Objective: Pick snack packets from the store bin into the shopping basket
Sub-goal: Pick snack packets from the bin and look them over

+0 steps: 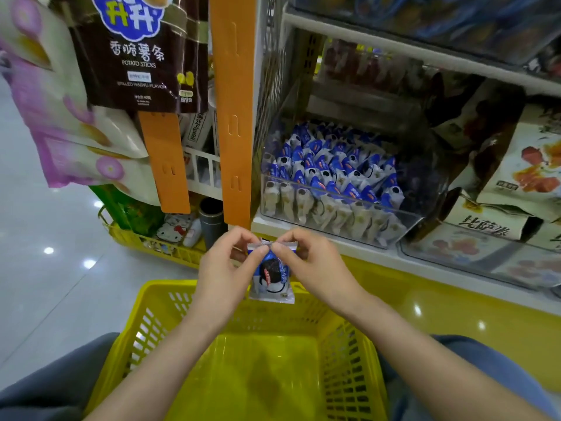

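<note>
Spanning the right of the view, the store shelf (364, 253) carries everything else. Below it and close to the person sits the yellow shopping basket (158, 302), held between the knees, and what shows of its floor between the forearms is bare. On the shelf stands the clear store bin (340, 198), packed with upright rows of blue-and-white snack packets (331, 165). To its left hang an orange display strip (233, 117) and a brown potato-sticks bag (139, 56). Both hands meet just in front of the shelf edge. The left hand (224, 268) and the right hand (312, 262) each have their fingers curled, pinching the top seal of one snack packet (271, 278) from either side. The packet hangs straight down from that seal, its lower edge level with the basket's far rim and not over the middle of the basket. Judging from this, the packet is out of the bin but not yet in the basket. The main risk is the drop point: if it is let go here, it could strike the far rim and slide down between basket and shelf. A second risk is the grip itself, because two pinches set close together on a thin seal could pull apart and tear it open. Bringing the packet nearer over the bare floor of the basket before letting go would avoid the first risk.
</note>
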Available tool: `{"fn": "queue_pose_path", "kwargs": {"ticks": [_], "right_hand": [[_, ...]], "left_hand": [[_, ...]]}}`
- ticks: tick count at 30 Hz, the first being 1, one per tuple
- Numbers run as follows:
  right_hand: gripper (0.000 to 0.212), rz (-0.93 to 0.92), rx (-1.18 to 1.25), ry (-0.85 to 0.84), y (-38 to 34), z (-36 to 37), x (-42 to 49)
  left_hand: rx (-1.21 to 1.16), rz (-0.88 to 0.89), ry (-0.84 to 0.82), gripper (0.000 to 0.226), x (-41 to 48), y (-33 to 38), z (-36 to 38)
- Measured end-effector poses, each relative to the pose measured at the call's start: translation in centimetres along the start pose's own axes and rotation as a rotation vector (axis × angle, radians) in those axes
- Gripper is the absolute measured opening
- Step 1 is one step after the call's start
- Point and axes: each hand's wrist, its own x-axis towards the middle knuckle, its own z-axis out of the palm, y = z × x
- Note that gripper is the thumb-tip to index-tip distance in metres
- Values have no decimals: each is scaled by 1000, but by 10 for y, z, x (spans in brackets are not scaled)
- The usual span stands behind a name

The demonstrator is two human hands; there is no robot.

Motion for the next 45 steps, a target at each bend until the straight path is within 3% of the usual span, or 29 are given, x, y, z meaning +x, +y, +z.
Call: {"fn": "queue_pose_path", "kwargs": {"ticks": [6,9,11,14,17,21,24,29,37,39,42,45], "right_hand": [[20,64,9,98,2,-2,-3],[20,125,85,153,3,0,-6],[19,102,71,178,3,1,-9],[19,63,49,192,3,1,-14],[16,16,41,167,2,3,-19],[13,-36,75,114,2,8,-27],[14,-13,131,99,3,10,-29],[17,144,262,-1,8,11,-33],[4,183,282,-106,28,0,-55],[3,173,81,-30,46,-7,-61],[25,171,-338,93,87,-19,-70],[37,289,-573,154,135,-22,-83]], "left_hand": [[93,179,22,14,-12,-2,2],[244,371,-40,6,-20,-5,2],[320,406,-90,9,-26,-8,1],[293,343,-102,18,-30,-11,0],[174,248,-44,9,-30,-10,0],[-71,-91,10,20,-28,-10,-1],[-185,-321,-154,18,-31,-9,-1],[-282,-346,-265,20,-46,-7,3],[-432,-450,-279,14,-74,-24,19],[-454,-485,-279,9,-85,-35,28],[-405,-561,-269,3,-103,-58,42],[-307,-628,-302,4,-115,-86,58]]}}
